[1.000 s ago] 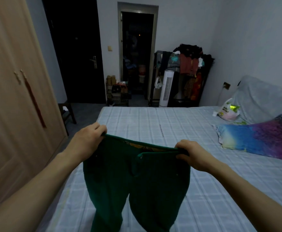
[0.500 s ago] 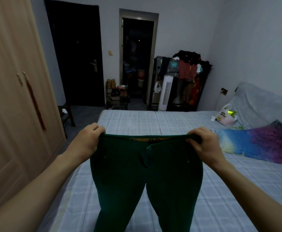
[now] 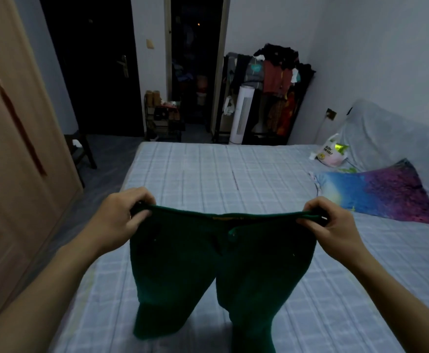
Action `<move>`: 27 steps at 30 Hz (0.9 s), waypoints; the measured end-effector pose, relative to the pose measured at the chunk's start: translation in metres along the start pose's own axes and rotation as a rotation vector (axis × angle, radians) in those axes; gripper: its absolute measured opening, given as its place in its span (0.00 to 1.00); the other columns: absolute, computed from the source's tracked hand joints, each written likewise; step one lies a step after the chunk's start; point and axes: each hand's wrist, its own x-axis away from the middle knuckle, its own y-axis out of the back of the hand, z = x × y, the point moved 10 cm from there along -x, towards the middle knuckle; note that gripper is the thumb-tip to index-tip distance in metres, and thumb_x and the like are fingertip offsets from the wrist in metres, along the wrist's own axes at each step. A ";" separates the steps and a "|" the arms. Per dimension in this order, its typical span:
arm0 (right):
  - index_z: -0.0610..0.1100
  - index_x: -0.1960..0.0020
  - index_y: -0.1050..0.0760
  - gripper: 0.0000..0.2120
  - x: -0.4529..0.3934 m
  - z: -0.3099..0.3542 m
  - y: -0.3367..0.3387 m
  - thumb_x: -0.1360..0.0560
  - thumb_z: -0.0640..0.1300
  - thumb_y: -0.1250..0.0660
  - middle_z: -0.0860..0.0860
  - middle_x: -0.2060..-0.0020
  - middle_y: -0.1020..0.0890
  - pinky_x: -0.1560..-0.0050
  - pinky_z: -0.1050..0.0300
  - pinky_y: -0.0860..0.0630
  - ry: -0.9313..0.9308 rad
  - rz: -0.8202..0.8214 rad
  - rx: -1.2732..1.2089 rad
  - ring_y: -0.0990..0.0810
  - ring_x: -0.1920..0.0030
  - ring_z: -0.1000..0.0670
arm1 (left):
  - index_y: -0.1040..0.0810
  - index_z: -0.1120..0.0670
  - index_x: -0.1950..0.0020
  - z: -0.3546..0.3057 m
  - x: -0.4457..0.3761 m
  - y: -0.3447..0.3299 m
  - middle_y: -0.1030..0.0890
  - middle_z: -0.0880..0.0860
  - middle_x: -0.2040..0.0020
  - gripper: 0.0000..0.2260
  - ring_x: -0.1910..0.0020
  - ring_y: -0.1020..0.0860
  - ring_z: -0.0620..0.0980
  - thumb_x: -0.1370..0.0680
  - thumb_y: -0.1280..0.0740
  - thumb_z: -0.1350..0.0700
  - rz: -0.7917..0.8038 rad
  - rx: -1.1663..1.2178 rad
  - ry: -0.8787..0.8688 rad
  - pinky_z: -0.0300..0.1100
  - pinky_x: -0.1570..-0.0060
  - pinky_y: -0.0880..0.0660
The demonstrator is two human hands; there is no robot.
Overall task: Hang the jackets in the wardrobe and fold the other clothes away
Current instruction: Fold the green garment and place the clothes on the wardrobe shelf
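Item: green trousers (image 3: 221, 263), held up over bed (image 3: 208, 174) by waistband. L hand (image 3: 122, 220) & R hand (image 3: 335, 230) fingers pinched on its corners (legs hanging). Step: folding. Next, prob.: lay flat, legs together.

The room is dim with a cool bluish cast and soft, weak shadows. The open doorway (image 3: 195, 59) at the back is nearly black. A foil packet in the plastic bag (image 3: 329, 154) catches a small bright glint. Wide-angle bending curves the wardrobe (image 3: 17, 149) at the left edge; the trouser legs (image 3: 208, 289) blur low down
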 end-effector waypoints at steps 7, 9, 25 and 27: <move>0.45 0.60 0.24 0.13 -0.014 -0.053 -0.023 0.31 0.28 0.26 0.49 0.64 0.21 0.62 0.62 0.24 -0.085 0.241 -0.164 0.22 0.63 0.53 | 0.21 0.47 0.54 0.013 -0.014 -0.042 0.19 0.44 0.58 0.10 0.58 0.19 0.47 0.25 0.28 0.62 0.223 0.092 0.060 0.49 0.59 0.22; 0.44 0.60 0.24 0.12 -0.032 -0.073 -0.037 0.31 0.30 0.26 0.47 0.64 0.21 0.61 0.60 0.24 -0.108 0.315 -0.155 0.22 0.63 0.54 | 0.21 0.47 0.55 0.024 -0.032 -0.057 0.19 0.44 0.59 0.11 0.59 0.19 0.46 0.25 0.27 0.63 0.257 0.085 0.112 0.49 0.58 0.22; 0.42 0.54 0.23 0.07 -0.318 -0.016 0.051 0.28 0.36 0.26 0.53 0.61 0.20 0.59 0.64 0.22 0.159 -0.294 -0.342 0.22 0.60 0.58 | 0.23 0.58 0.50 -0.006 -0.291 0.099 0.22 0.55 0.52 0.05 0.53 0.26 0.51 0.24 0.33 0.66 -0.518 -0.255 0.012 0.42 0.52 0.31; 0.41 0.53 0.23 0.07 -0.316 0.004 0.064 0.28 0.36 0.26 0.51 0.60 0.20 0.58 0.63 0.20 0.220 -0.273 -0.352 0.21 0.59 0.55 | 0.23 0.58 0.51 -0.016 -0.286 0.113 0.22 0.55 0.53 0.05 0.54 0.25 0.51 0.24 0.32 0.65 -0.562 -0.229 -0.018 0.43 0.54 0.29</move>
